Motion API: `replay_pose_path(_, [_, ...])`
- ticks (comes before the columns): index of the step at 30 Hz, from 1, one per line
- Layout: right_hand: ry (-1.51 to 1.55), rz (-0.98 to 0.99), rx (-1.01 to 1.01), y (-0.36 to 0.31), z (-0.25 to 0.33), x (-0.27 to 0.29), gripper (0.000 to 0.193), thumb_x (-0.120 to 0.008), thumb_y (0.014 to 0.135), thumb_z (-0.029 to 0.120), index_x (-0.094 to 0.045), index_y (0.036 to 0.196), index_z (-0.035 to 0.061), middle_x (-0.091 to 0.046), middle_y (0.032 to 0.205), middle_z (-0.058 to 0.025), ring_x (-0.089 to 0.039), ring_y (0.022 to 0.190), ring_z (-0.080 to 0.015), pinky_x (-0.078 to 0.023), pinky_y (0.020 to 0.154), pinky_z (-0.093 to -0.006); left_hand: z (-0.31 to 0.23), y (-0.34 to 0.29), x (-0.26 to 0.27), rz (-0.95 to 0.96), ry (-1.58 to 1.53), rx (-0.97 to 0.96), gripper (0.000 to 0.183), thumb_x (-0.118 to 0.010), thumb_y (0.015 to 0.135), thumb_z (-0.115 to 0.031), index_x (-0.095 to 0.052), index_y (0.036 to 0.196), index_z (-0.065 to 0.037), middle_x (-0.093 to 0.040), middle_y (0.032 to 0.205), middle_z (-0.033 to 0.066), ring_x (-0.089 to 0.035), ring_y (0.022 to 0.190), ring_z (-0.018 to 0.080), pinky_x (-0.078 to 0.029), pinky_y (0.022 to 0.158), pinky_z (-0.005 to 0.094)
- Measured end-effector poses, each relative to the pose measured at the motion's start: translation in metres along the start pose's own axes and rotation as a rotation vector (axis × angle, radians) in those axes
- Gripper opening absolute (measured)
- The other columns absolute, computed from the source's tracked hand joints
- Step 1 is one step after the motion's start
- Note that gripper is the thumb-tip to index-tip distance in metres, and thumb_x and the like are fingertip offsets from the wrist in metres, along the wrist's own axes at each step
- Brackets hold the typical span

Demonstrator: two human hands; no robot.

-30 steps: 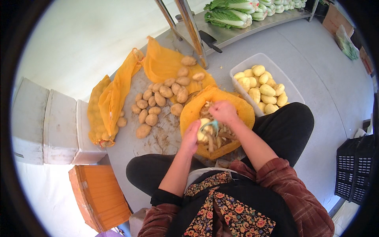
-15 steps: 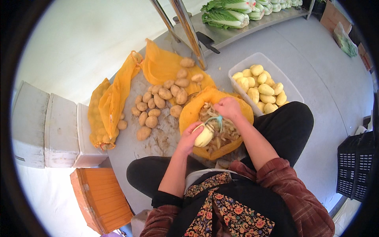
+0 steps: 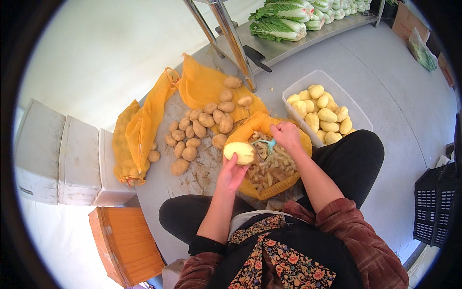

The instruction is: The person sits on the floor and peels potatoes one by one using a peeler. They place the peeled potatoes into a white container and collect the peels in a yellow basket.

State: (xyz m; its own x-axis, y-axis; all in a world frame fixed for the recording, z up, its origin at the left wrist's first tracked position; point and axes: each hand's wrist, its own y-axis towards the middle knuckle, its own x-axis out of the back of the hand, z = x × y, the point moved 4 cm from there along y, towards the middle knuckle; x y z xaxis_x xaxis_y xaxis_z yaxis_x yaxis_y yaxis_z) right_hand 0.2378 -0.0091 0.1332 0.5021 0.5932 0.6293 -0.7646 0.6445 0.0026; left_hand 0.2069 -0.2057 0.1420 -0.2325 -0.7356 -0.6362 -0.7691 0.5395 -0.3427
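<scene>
My left hand (image 3: pixel 233 174) grips a mostly peeled potato (image 3: pixel 239 153), pale yellow with brown skin left at its right end. A light-blue peeler (image 3: pixel 270 145) is closed in my right hand (image 3: pixel 287 136), its head close to that brown end; whether it touches I cannot tell. Beneath both hands an orange mesh sack (image 3: pixel 294 182), its mouth rolled open, holds a heap of potato peelings (image 3: pixel 270 174). Unpeeled potatoes (image 3: pixel 199 129) lie on the floor to the left. Peeled ones fill much of a clear plastic tub (image 3: pixel 358 111) at the right.
A tied orange net bag of potatoes (image 3: pixel 126 144) leans near white boxes (image 3: pixel 79 159) at the left. An orange box (image 3: pixel 126 243) stands lower left. Chinese cabbages (image 3: pixel 281 21) sit on a metal shelf (image 3: pixel 317 39), with a cleaver (image 3: pixel 255 56) at its edge. A black crate (image 3: pixel 434 204) is far right.
My left hand has turned the potato, which now lies more sideways with its peeled face up. My right hand and the peeler have shifted slightly right. The whole view has moved a little.
</scene>
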Motion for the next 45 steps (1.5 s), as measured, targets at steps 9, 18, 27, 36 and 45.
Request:
replay_pose_path(9, [0.084,-0.142,0.080,-0.003,0.003,0.007,0.034,-0.048,0.071,0.032,-0.057,0.057,0.0022,-0.056,0.065,-0.0134,-0.053,0.060,-0.0312,-0.042,0.056,-0.0378,0.009,-0.006,-0.007,0.052,-0.254,0.293,0.051,-0.046,0.081,-0.032,-0.033,0.116,0.003,-0.041,0.115,0.0179,-0.041,0.106,0.0333,-0.032,0.092,0.0459])
replay_pose_path(18, [-0.035,0.043,0.085,-0.007,0.018,0.011,0.033,-0.046,0.072,0.032,-0.059,0.059,0.0042,-0.057,0.067,-0.0119,-0.054,0.062,-0.0306,-0.043,0.058,-0.0372,0.015,-0.006,-0.004,0.208,0.000,0.278,0.049,-0.057,0.075,-0.012,-0.033,0.117,-0.002,-0.046,0.107,0.0141,-0.047,0.098,0.0256,-0.042,0.081,0.0332])
replay_pose_path(27, [-0.226,0.147,-0.182,0.004,-0.009,0.003,0.031,-0.046,0.068,0.033,-0.061,0.065,0.0058,-0.058,0.071,-0.0142,-0.056,0.067,-0.0295,-0.044,0.062,-0.0351,0.007,-0.016,-0.011,0.395,0.399,0.178,0.060,-0.062,0.065,0.000,-0.034,0.118,-0.005,-0.046,0.108,0.0080,-0.046,0.097,0.0179,-0.039,0.082,0.0292])
replay_pose_path(36, [0.047,-0.022,0.029,-0.002,0.001,0.002,0.034,-0.045,0.070,0.032,-0.059,0.060,0.0026,-0.057,0.067,-0.0144,-0.054,0.062,-0.0304,-0.044,0.058,-0.0364,0.009,-0.008,-0.002,0.188,0.158,0.172,0.057,-0.062,0.068,-0.006,-0.034,0.118,-0.006,-0.046,0.110,0.0077,-0.046,0.100,0.0205,-0.037,0.087,0.0332])
replay_pose_path(45, [0.105,0.032,0.197,-0.010,0.019,0.000,0.033,-0.047,0.070,0.031,-0.057,0.057,0.0027,-0.054,0.063,-0.0138,-0.052,0.059,-0.0310,-0.042,0.055,-0.0373,0.016,-0.006,0.004,0.120,0.304,0.200,0.058,-0.067,0.065,-0.004,-0.036,0.114,-0.005,-0.047,0.104,0.0061,-0.047,0.094,0.0156,-0.041,0.078,0.0286])
